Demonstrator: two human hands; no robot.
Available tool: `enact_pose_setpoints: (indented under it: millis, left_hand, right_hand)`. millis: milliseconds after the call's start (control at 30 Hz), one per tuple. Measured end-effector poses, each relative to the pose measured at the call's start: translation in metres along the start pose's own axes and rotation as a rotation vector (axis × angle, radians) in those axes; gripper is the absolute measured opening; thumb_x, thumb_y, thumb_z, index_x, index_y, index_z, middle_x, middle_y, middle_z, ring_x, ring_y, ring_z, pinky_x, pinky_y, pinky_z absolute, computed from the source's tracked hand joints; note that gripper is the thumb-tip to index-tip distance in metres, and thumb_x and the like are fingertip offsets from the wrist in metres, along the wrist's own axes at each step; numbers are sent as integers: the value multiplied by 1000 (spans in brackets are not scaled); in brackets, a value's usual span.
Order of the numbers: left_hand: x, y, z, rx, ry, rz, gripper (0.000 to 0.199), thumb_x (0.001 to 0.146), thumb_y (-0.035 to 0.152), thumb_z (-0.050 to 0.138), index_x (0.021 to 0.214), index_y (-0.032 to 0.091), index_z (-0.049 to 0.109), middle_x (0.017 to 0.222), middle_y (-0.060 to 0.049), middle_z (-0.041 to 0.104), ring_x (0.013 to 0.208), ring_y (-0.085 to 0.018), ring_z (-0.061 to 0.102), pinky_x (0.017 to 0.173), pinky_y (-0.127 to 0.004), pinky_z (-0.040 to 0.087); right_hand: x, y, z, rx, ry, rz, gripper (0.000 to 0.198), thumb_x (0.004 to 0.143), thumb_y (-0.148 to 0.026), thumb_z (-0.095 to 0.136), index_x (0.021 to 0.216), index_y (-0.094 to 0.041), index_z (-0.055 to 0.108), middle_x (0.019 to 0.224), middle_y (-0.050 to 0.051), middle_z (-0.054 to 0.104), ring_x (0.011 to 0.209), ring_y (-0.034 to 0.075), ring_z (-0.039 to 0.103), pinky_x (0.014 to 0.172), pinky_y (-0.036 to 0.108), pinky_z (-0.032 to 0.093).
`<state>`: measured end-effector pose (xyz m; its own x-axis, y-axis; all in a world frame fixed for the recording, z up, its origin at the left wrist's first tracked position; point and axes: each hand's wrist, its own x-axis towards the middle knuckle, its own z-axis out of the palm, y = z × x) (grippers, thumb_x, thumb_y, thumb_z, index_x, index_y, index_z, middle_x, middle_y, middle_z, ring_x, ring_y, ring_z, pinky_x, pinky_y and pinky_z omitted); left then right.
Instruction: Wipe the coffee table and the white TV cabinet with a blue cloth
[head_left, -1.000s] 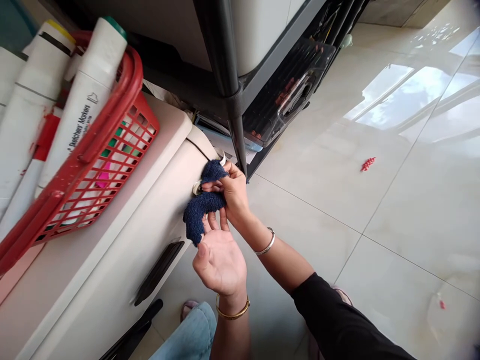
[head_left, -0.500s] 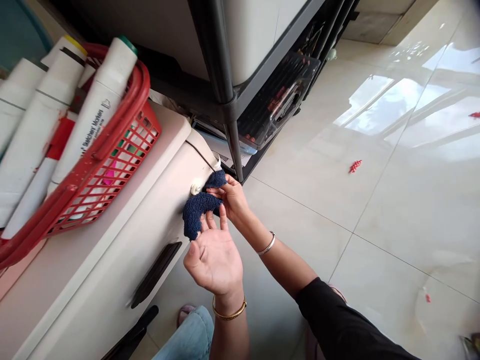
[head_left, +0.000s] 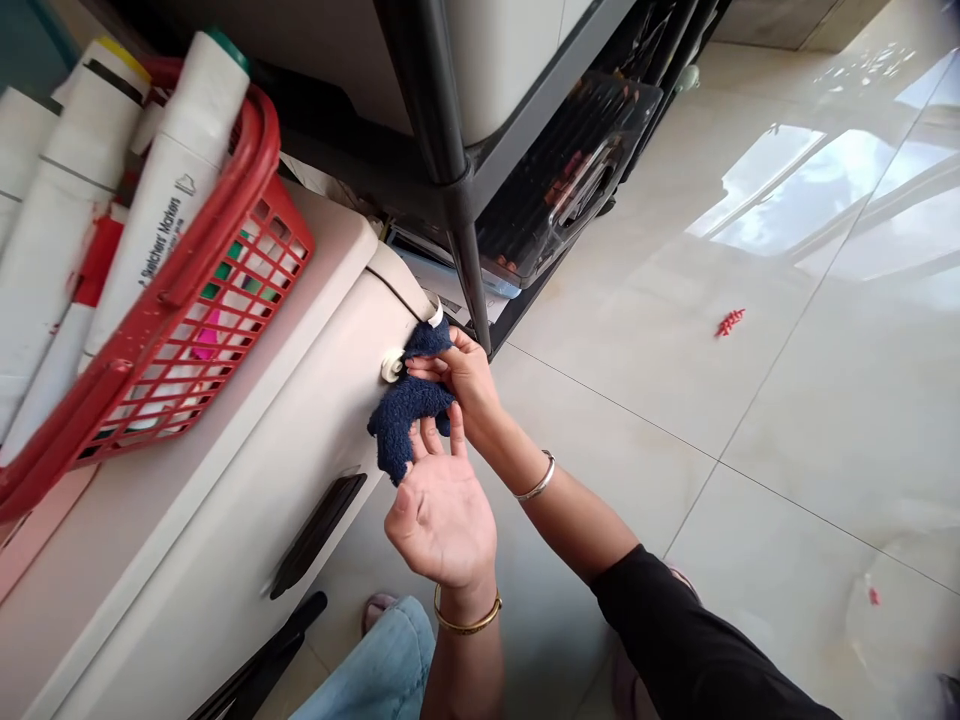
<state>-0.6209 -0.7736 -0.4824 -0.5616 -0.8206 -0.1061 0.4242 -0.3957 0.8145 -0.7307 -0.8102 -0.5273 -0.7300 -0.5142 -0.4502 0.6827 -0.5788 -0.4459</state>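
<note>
A navy terry cloth [head_left: 405, 410] hangs in folds at the corner of a white cabinet [head_left: 330, 350]. My right hand [head_left: 469, 380], with a silver bangle, pinches its upper part between thumb and fingers. From below, my left hand [head_left: 442, 510] reaches up, palm toward me, a gold bangle on the wrist. Its fingers are curled into the cloth's lower folds, which hide some fingertips; the thumb lies near the lower end. Beside the cloth, a round cream knob-like piece [head_left: 391, 366] sticks out from the cabinet. A thin dark cord [head_left: 397, 290] runs along the cabinet's corner.
A red plastic basket [head_left: 259, 215] of white markers [head_left: 161, 200] stands on the cabinet. Behind is a black-framed rack [head_left: 465, 260] holding a clear-lidded case [head_left: 562, 190]. A dark handle [head_left: 319, 535] juts from the cabinet front. Small red bits [head_left: 729, 322] lie on the tiled floor [head_left: 637, 330].
The view has shifted slightly. Both hands keep hold of the cloth; its lower part sits a little further from the cabinet, and more of the knob-like piece shows.
</note>
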Motion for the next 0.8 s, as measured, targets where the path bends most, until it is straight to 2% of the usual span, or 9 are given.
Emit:
enact_pose_setpoints:
  millis: [100,267,367,433,533,700,800]
  left_hand:
    - [-1,-1,0,-21,9,-40,33,85,53,55,97,33,79,125,0,68,140,-28,48,120,-54,42]
    - [1,0,-3,6,-3,40,29,85,54,57,88,36,79,120,3,70,137,-26,51,122,-54,39]
    - [3,1,-3,7,2,2,29,85,54,57,88,35,79,119,2,70,136,-26,52,122,-55,39]
    - [3,1,-4,-10,-3,-1,29,86,54,57,87,36,78,118,2,69,134,-25,53,122,-53,39]
    - [2,1,-4,-36,-15,44,28,86,52,57,84,35,78,116,3,69,130,-23,54,122,-49,40]
    - [3,3,-3,-25,-14,2,34,86,54,55,99,34,79,122,0,68,134,-26,52,118,-52,44]
    - [3,3,-3,-17,-11,39,31,86,53,55,95,35,79,122,1,69,136,-26,52,119,-53,42]
  right_hand:
    - [0,-1,1,1,35,44,32,71,-21,78,73,-25,47,52,-9,62,55,16,73,55,22,63]
    - [-1,-6,8,-27,-52,-79,38,70,-29,85,76,-26,48,52,-11,60,59,15,75,58,22,64]
    - [-2,-9,11,-38,-27,-58,41,69,-30,85,73,-26,45,48,-11,55,58,17,75,57,23,65]
    - [-4,-9,12,-31,-25,-67,40,70,-29,83,73,-26,43,49,-10,57,58,18,75,57,25,65]
    - [-6,-9,14,-38,-92,-124,36,72,-30,81,76,-26,45,55,-8,62,62,19,77,60,27,67]
    - [-6,-6,12,-63,-62,-106,41,67,-31,83,73,-26,43,52,-9,61,59,18,76,59,26,66]
    - [-5,-7,12,-61,-97,-154,39,67,-31,82,75,-25,45,52,-9,61,58,17,75,58,25,65]
